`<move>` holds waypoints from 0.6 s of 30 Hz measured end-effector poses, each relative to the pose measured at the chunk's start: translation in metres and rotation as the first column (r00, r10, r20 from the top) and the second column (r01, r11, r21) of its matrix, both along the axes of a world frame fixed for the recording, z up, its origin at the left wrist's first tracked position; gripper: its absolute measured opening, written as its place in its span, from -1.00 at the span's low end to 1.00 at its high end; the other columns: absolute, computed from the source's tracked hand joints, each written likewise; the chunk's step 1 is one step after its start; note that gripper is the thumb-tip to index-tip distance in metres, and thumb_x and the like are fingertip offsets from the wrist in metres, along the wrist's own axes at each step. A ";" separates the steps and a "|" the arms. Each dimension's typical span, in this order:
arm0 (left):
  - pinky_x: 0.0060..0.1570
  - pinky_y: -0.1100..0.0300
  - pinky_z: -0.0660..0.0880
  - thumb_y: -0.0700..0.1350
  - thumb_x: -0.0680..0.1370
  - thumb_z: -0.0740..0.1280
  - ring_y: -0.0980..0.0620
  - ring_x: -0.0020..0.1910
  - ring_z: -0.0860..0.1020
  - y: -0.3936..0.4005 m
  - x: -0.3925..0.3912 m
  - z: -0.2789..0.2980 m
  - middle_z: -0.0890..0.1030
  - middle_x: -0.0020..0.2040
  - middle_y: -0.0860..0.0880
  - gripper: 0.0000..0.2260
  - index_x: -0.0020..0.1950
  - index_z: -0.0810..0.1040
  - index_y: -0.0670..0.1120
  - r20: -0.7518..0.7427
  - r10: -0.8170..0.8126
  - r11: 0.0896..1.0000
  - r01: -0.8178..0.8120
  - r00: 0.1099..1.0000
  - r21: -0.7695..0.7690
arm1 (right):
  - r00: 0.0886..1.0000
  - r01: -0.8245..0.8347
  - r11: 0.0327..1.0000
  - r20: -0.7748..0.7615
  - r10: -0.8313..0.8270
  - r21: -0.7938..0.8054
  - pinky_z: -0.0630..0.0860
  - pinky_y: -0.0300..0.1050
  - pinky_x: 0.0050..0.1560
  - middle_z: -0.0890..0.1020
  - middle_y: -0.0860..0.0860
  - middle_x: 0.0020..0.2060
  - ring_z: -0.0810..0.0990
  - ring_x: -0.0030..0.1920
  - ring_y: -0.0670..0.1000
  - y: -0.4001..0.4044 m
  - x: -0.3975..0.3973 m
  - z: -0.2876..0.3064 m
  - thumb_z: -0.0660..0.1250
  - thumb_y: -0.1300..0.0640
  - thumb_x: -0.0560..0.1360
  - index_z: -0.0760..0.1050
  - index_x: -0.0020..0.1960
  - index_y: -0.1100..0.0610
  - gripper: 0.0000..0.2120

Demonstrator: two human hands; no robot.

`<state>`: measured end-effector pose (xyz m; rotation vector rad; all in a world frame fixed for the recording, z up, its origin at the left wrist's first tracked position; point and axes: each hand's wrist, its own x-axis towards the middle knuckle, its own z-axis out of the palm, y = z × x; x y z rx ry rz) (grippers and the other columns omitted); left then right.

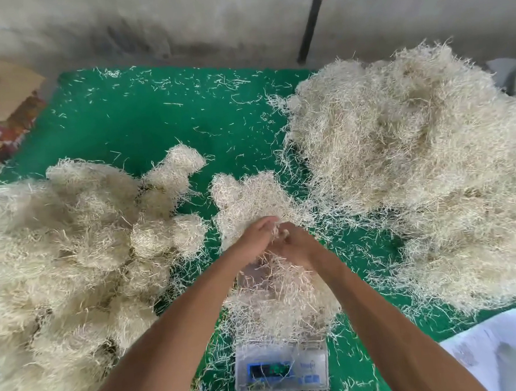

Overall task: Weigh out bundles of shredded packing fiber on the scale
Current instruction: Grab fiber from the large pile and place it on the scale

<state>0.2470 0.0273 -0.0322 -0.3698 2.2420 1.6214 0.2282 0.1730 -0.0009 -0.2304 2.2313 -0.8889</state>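
Note:
A white digital scale (282, 369) sits at the near middle of the green mat, its pan hidden under a wad of pale shredded fiber (283, 305). Just above that wad my left hand (253, 238) and my right hand (296, 243) meet, fingers curled, pinching strands of fiber between them. A smaller clump (245, 199) lies on the mat right beyond my hands.
A big loose heap of fiber (424, 170) fills the right side. Several tied bundles (73, 252) are piled at the left. The green mat (156, 126) is littered with stray strands. White paper (502, 352) lies at the near right; a grey wall stands behind.

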 end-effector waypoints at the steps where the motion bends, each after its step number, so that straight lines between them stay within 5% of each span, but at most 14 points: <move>1: 0.02 0.11 0.64 0.08 0.66 0.21 0.02 0.13 0.59 -0.004 -0.007 0.002 0.51 0.34 0.13 -0.78 0.28 0.54 0.24 0.031 0.080 0.990 -0.083 0.996 0.117 | 0.999 0.046 0.998 -0.027 -0.047 -0.047 0.66 -0.01 -0.03 0.66 0.12 0.07 0.68 -0.04 0.06 0.002 -0.006 -0.002 0.41 0.06 0.61 0.32 0.42 0.04 -0.55; 5: 0.04 0.11 0.64 -0.04 0.46 0.50 0.03 0.11 0.67 -0.031 -0.033 0.010 0.69 0.14 0.01 -0.73 0.16 0.65 0.02 0.103 0.373 0.804 -0.377 0.922 0.459 | 0.986 0.166 0.968 0.034 -0.163 -0.190 0.60 -0.23 -0.25 0.69 0.02 -0.04 0.62 -0.34 -0.20 0.005 -0.020 -0.010 0.44 0.12 0.60 0.55 0.23 0.16 -0.76; 7: -0.06 0.24 0.64 -0.19 0.54 0.44 0.07 0.01 0.70 -0.047 -0.043 0.017 0.71 0.09 -0.09 -0.77 0.20 0.63 -0.13 0.066 0.512 0.727 -0.472 0.857 0.499 | 0.990 0.137 0.972 0.015 -0.137 -0.191 0.59 -0.21 -0.36 0.67 -0.02 -0.08 0.54 -0.45 -0.26 0.008 -0.025 -0.010 0.44 0.10 0.60 0.68 -0.01 0.03 -0.95; 8: -0.09 0.31 0.61 -0.23 0.58 0.39 0.12 -0.02 0.70 -0.056 -0.046 0.022 0.69 0.09 -0.12 -0.76 0.25 0.60 -0.20 0.016 0.545 0.725 -0.480 0.838 0.493 | 0.994 0.113 0.979 0.021 -0.111 -0.170 0.65 -0.09 -0.29 0.69 0.02 -0.04 0.60 -0.40 -0.16 0.010 -0.028 -0.010 0.44 0.09 0.59 0.69 -0.13 -0.11 -0.84; 10: 0.05 0.31 0.57 -0.22 0.64 0.30 0.18 0.01 0.67 -0.073 -0.049 0.029 0.64 0.19 -0.11 -0.76 0.30 0.53 -0.24 -0.110 0.537 0.777 -0.440 0.836 0.451 | 0.998 0.058 0.995 0.011 -0.057 -0.077 0.65 0.30 0.08 0.73 0.08 -0.01 0.73 -0.10 0.23 0.016 -0.030 -0.009 0.47 0.08 0.58 0.66 -0.20 -0.21 -0.77; 12: 0.16 0.19 0.57 -0.20 0.64 0.31 0.09 0.08 0.66 -0.084 -0.050 0.036 0.64 0.20 -0.12 -0.77 0.29 0.54 -0.17 -0.148 0.542 0.802 -0.457 0.827 0.386 | 1.000 0.028 0.998 -0.005 -0.029 -0.050 0.59 0.41 0.13 0.74 0.03 -0.11 0.68 0.04 0.39 0.024 -0.029 -0.008 0.47 0.03 0.57 0.66 -0.19 -0.22 -0.80; 15: 0.03 -0.08 0.64 -0.23 0.60 0.37 -0.02 -0.06 0.66 -0.086 -0.044 0.039 0.62 0.03 -0.05 -0.58 0.45 0.44 -0.06 -0.166 0.519 0.855 -0.510 0.839 0.097 | 0.998 0.037 0.997 -0.053 -0.041 -0.066 0.65 0.26 0.12 0.73 -0.05 -0.18 0.74 -0.08 0.14 0.033 -0.023 -0.005 0.42 -0.14 0.58 0.66 -0.09 -0.08 -0.83; 18: -0.05 -0.17 0.64 -0.12 0.62 0.36 -0.12 -0.12 0.68 -0.071 -0.018 0.037 0.61 0.23 -0.20 -0.55 0.51 0.38 0.00 -0.164 0.242 0.956 -0.264 0.956 -0.128 | 0.992 0.082 0.992 -0.088 -0.091 -0.101 0.62 0.09 -0.01 0.68 -0.06 -0.34 0.65 -0.35 0.04 0.038 -0.013 0.002 0.24 -0.34 0.61 0.66 -0.07 -0.11 -0.62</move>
